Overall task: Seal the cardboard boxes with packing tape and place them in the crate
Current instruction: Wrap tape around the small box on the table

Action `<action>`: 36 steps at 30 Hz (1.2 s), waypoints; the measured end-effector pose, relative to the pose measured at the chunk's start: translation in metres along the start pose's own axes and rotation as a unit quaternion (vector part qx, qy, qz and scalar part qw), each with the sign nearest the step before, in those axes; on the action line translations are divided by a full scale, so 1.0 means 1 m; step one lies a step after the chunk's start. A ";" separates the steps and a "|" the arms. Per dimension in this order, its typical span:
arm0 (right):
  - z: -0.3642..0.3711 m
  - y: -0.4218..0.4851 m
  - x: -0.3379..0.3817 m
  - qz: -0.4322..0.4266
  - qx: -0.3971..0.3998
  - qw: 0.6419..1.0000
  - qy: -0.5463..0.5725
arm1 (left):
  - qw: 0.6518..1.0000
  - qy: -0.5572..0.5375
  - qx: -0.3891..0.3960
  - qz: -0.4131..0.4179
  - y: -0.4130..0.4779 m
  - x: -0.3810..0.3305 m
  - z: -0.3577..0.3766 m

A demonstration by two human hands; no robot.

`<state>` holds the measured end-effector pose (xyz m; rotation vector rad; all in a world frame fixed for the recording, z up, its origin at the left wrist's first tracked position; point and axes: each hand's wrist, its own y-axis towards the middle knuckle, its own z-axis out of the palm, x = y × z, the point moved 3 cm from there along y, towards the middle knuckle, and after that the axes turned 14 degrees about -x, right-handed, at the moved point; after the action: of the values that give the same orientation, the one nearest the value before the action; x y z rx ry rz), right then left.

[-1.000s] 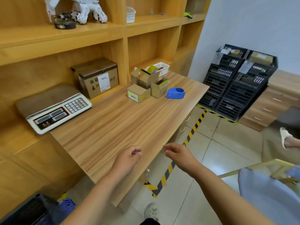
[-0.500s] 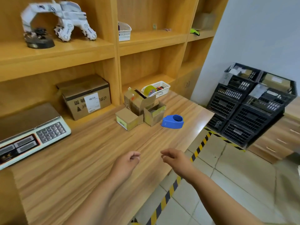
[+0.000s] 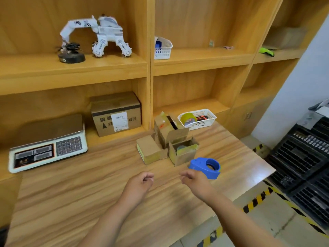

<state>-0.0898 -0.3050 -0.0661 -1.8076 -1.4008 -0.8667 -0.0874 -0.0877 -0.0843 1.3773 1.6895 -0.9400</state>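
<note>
Just past the left hand (image 3: 140,182) and right hand (image 3: 195,180), both curled loosely and empty, boxes (image 3: 167,145) sit bunched, some flaps open. Sloppy grab could topple them or knock the dispenser (image 3: 204,167) by the right hand.

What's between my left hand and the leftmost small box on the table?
Only bare tabletop, shown in the head view; the left hand and leftmost small box are apart.

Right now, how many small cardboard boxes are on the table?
3, in one cluster: a closed box at the left, a tall open box behind, a low open box at the right, near the tape dispenser. Another could hide behind them.
</note>
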 end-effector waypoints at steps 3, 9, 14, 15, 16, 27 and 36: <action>-0.022 0.029 -0.012 -0.010 0.019 1.000 -0.013 | 1.000 0.003 -0.021 -0.011 0.005 -0.016 0.027; -0.048 0.075 -0.026 -0.023 0.073 0.997 -0.033 | 0.998 -0.003 -0.061 -0.034 0.012 -0.031 0.066; -0.044 0.105 -0.035 -0.014 0.083 0.996 -0.036 | 0.996 0.016 -0.076 -0.040 0.027 -0.028 0.078; -0.042 0.111 -0.036 -0.016 0.081 0.996 -0.037 | 0.996 0.024 -0.074 -0.040 0.033 -0.026 0.080; -0.040 0.117 -0.036 -0.017 0.076 0.996 -0.039 | 0.996 0.032 -0.070 -0.041 0.039 -0.025 0.082; -0.040 0.168 -0.045 -0.012 -0.064 0.995 -0.071 | 0.997 0.053 -0.026 -0.054 0.098 -0.014 0.106; -0.055 0.213 -0.056 -0.063 -0.106 0.983 -0.139 | 0.985 0.134 -0.051 -0.093 0.136 -0.027 0.138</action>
<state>0.1012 -0.4200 -0.1069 -2.0826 -1.6657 -0.8821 0.0644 -0.2014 -0.1336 1.3421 2.0686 -0.7814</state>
